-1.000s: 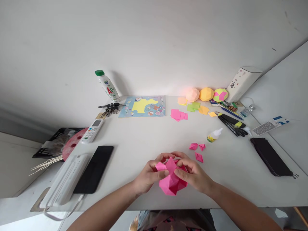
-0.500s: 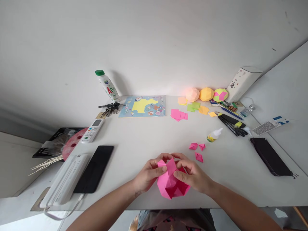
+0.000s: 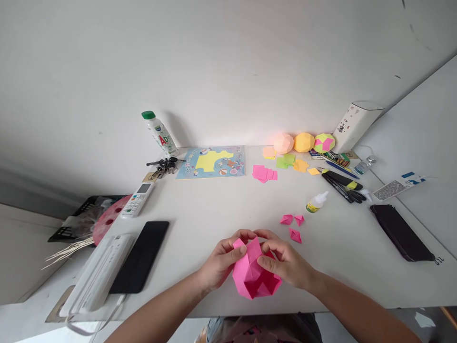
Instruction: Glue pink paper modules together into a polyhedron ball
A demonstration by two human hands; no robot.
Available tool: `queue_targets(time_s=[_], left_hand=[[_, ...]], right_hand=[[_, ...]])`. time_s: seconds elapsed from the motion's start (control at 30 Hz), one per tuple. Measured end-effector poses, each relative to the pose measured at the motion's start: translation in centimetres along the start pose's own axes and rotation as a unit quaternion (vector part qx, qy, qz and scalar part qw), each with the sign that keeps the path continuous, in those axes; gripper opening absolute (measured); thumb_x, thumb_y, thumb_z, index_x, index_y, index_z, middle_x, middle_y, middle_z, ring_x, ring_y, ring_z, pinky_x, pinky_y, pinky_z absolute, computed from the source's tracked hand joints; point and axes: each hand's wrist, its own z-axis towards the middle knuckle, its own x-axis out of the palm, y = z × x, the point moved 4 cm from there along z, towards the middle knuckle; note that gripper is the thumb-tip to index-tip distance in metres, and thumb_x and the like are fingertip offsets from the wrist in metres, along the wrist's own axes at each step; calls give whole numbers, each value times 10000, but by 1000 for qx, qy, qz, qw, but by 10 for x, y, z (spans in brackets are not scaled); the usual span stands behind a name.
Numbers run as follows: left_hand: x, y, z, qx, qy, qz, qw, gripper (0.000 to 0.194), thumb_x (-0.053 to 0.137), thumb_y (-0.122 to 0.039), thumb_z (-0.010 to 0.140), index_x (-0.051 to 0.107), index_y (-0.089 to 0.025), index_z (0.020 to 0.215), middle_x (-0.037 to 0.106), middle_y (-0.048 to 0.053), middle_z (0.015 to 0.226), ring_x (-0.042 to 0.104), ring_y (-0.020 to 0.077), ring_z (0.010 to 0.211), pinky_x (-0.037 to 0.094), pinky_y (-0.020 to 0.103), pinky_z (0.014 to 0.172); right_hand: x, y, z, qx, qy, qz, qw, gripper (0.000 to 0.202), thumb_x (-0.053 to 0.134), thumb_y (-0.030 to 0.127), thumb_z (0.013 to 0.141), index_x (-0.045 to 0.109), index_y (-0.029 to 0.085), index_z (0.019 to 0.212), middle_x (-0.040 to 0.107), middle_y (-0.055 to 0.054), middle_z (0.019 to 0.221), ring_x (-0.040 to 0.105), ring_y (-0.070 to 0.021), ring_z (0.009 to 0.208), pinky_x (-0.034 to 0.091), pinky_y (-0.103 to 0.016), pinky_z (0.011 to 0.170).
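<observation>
Nearest the body, a hollow pink paper shape (image 3: 254,271) is held just in from the front edge of the white desk (image 3: 200,302), its opening facing down and to the right; whether it rests on the surface or hangs above it, I cannot tell. The left hand (image 3: 224,261) is clamped on its upper left side, thumb in front. The right hand (image 3: 288,263) grips the upper right, thumb also in front; the fingertips behind are partly hidden. With 2 flaps sticking up between the thumbs, too hard a pinch could crease the thin walls, and pulling the hands apart could work the folds loose. A slip might drop it over the edge.

Beyond the right hand lie 3 small folded pieces (image 3: 295,235), close enough that a careless knuckle could scatter them. Farther off, the glue bottle (image 3: 315,203) leans over, so any leak would probably wet the desk.
</observation>
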Motion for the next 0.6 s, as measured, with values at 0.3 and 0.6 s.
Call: queue_targets(time_s=[0.3, 0.6], left_hand=[[-1, 1, 0, 0, -9, -14, 1000, 203, 754, -353, 786, 757, -150, 773, 476, 66, 1152, 552, 183, 905, 509, 259, 744], [-1, 0, 0, -4, -22, -13, 1000, 225, 759, -363, 777, 750, -143, 819, 478, 70, 1171, 561, 164, 851, 516, 257, 724]], right_hand=[[0, -3, 1, -8, 4, 12, 1000, 287, 670, 431, 863, 589, 184, 740, 458, -91, 1364, 586, -235, 1161, 522, -318, 879], [1, 0, -1, -20, 1, -18, 1000, 278, 635, 465, 878, 627, 198, 803, 459, -85, 1378, 557, -257, 1206, 525, -342, 910]])
